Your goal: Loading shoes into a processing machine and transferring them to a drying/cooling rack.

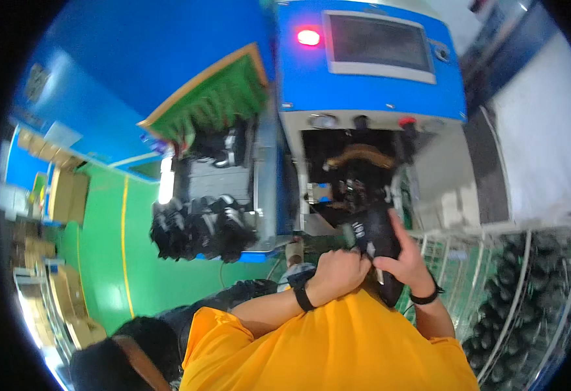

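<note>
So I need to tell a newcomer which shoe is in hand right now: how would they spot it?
Start at the big blue machine with the grey screen and red light. Just below its dark opening, both hands, left and right, grip one black shoe. Unlike the black shoes piled left, it is held up alone.

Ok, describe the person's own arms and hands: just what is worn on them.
Both forearms are bare below short bright orange sleeves. The left hand has a black band around its wrist; the right hand has a similar black wristband. No gloves are worn, and no rings can be made out.
</note>
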Demonstrator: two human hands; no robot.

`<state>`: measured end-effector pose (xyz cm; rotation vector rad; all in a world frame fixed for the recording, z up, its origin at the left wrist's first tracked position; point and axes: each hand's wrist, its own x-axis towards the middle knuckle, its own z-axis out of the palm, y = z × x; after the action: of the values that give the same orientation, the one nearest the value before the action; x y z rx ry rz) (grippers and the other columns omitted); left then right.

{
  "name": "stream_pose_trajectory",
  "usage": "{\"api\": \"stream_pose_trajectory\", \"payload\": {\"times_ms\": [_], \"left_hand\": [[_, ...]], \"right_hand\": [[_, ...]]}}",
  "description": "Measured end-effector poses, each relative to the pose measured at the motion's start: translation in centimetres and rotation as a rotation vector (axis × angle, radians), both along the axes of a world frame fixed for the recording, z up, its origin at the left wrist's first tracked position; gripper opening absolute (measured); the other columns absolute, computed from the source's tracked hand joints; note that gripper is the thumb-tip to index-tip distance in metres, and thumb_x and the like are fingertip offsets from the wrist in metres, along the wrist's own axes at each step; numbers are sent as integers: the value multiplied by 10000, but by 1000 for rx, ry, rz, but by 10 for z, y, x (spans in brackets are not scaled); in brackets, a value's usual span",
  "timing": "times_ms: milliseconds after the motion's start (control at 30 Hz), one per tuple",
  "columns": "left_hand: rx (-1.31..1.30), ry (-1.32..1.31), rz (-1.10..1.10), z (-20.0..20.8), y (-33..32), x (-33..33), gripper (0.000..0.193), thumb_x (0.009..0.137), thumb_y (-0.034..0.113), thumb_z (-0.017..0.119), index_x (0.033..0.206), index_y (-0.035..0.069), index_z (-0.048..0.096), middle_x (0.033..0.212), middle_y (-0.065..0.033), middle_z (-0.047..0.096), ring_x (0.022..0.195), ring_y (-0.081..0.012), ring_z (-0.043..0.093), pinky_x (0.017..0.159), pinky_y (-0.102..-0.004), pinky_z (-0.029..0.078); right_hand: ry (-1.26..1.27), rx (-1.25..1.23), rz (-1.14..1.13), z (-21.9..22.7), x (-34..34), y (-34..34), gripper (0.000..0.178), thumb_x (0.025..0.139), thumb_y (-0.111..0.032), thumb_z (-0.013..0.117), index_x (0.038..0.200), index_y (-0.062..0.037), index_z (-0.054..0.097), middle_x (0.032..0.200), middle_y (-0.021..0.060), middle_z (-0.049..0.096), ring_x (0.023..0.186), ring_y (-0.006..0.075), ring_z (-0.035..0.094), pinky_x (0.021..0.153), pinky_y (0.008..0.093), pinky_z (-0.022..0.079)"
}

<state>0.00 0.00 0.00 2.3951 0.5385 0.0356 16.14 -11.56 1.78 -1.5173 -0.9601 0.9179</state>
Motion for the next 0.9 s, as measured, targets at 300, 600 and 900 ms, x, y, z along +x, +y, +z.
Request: {"api": "stream_pose_trajectory", "payload": {"times_ms": [300, 600, 900], "left_hand": [[-974, -132, 456, -17, 26, 1, 407, 975, 329, 530, 821, -30, 645, 769, -172, 680, 712, -275, 644, 675, -351, 488], [-572, 15, 284, -55, 60, -45, 360, 969, 342, 531, 969, 10, 670, 849, -208, 685, 811, -376, 671, 725, -426, 511], [-567, 52, 268, -79, 86, -62, 355, 935, 345, 566, 995, 13, 678, 877, -222, 678, 841, -400, 655, 730, -465, 502]], "right_hand": [[1097, 171, -476, -59, 18, -28, 758, 745, -45, 606, 1464, -15, 369, 1296, 173, 583, 1091, 291, 631, 995, 378, 493], [-222, -308, -315, -19, 45, 73, 944, 687, -157, 731, 1531, -133, 308, 1230, 203, 613, 937, 248, 658, 830, 338, 506], [-772, -634, -191, -53, 45, 145, 926, 747, -354, 688, 1536, -196, 231, 1199, 405, 523, 1090, 537, 550, 900, 517, 491]]}}
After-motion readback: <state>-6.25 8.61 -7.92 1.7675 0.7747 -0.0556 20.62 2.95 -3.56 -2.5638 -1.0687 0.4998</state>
